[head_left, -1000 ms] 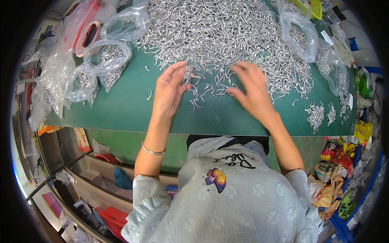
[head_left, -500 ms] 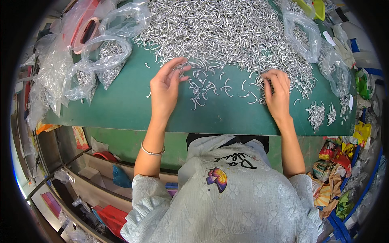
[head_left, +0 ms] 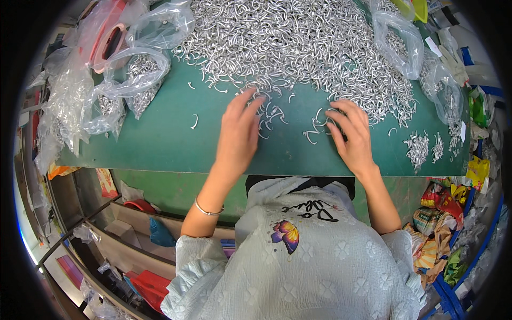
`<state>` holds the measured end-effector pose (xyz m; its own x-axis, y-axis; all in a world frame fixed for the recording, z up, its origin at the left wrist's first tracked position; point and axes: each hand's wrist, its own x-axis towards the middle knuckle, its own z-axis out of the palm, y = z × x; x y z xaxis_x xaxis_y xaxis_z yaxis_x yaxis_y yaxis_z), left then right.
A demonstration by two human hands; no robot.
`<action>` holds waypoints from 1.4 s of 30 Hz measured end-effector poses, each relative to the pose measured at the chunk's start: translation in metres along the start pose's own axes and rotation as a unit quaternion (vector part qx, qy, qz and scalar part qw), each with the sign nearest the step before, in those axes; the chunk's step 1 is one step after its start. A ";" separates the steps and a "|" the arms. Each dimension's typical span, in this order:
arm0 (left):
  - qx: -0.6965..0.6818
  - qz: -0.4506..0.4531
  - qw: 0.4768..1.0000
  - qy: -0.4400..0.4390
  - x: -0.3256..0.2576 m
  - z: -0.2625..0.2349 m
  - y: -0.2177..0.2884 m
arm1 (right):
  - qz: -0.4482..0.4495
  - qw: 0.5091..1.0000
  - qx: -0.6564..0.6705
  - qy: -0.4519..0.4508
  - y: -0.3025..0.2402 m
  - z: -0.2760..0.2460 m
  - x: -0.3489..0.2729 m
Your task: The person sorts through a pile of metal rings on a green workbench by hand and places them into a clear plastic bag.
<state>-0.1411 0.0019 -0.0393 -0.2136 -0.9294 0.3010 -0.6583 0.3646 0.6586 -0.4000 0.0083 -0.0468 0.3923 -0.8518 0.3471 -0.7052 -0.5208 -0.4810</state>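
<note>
Though green, tabletop (head_left: 170, 138) bluer than floor (head_left: 170, 186).

I have a broad green table (head_left: 165, 149) stretching across the far half of my view. Below its near edge I see green floor (head_left: 170, 186). At near left stands a shelf unit (head_left: 141, 255) with pale brown boards and dark bars; at near right, a blue rack (head_left: 450, 298). A bright strip of light (head_left: 24, 232) runs along the far left rim, window or lamp, I can't tell.
</note>
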 end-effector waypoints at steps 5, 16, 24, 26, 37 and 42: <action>0.081 0.024 0.990 -0.112 -0.032 0.018 0.022 | 0.002 1.000 -0.018 -0.005 -0.007 -0.001 -0.006; 0.006 0.044 0.993 -0.107 -0.040 0.027 0.039 | 0.026 0.996 -0.083 0.013 0.007 0.003 -0.004; 0.015 0.011 0.997 -0.072 -0.047 0.028 0.038 | 0.091 0.989 -0.099 0.069 0.000 -0.002 -0.006; 0.003 0.025 0.996 -0.082 -0.047 0.034 0.043 | 0.096 0.987 -0.105 0.081 -0.003 0.002 -0.003; -0.039 0.093 0.992 -0.071 -0.041 0.063 0.049 | 0.021 0.999 0.005 0.047 -0.008 0.004 0.040; -0.072 0.068 0.993 -0.059 -0.063 0.056 0.047 | -0.057 0.995 0.073 -0.035 -0.024 0.033 0.059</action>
<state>-0.1988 0.0741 -0.0655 -0.3825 -0.8679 0.3170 -0.5088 0.4842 0.7118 -0.3401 -0.0308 -0.0414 0.5077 -0.7863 0.3520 -0.5633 -0.6121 -0.5550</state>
